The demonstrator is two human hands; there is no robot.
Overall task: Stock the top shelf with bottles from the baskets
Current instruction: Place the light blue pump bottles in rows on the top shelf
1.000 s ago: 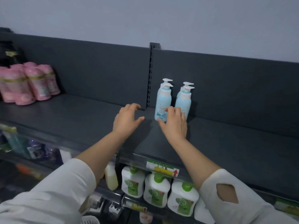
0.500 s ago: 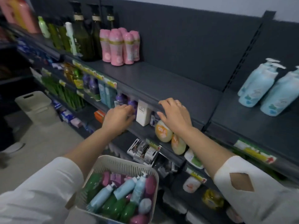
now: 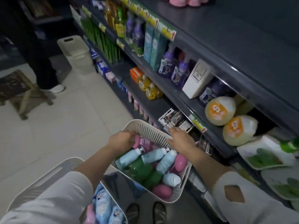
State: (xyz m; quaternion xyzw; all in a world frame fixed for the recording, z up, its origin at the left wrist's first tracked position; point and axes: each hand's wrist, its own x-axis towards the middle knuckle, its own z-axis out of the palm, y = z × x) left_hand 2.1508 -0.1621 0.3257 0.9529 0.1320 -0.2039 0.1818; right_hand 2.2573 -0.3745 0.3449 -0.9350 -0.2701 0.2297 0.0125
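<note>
A white slotted basket [image 3: 163,200] sits low in front of me. It holds several light blue bottles [image 3: 129,156], green bottles [image 3: 140,167] and pink bottles [image 3: 162,191]. My left hand [image 3: 120,140] reaches into its far end, fingers curled round a pink bottle [image 3: 137,141]. Over the far right rim hovers my right hand [image 3: 181,140], flat with straight fingers and holding nothing. The dark top shelf [image 3: 234,33] runs along the upper right, with pink bottles [image 3: 182,0] at the frame's top edge.
A second white basket [image 3: 48,172] at lower left holds blue and pink pouches [image 3: 102,206]. Lower shelves [image 3: 186,101] full of goods line the right. On the tiled floor stand a white bin [image 3: 76,52], a wooden stool [image 3: 16,88] and another person's legs [image 3: 43,62].
My view dropped from the top shelf to the baskets. Both hands came down from the shelf edge; the left went into the basket onto a pink bottle, the right moved over its rim.
</note>
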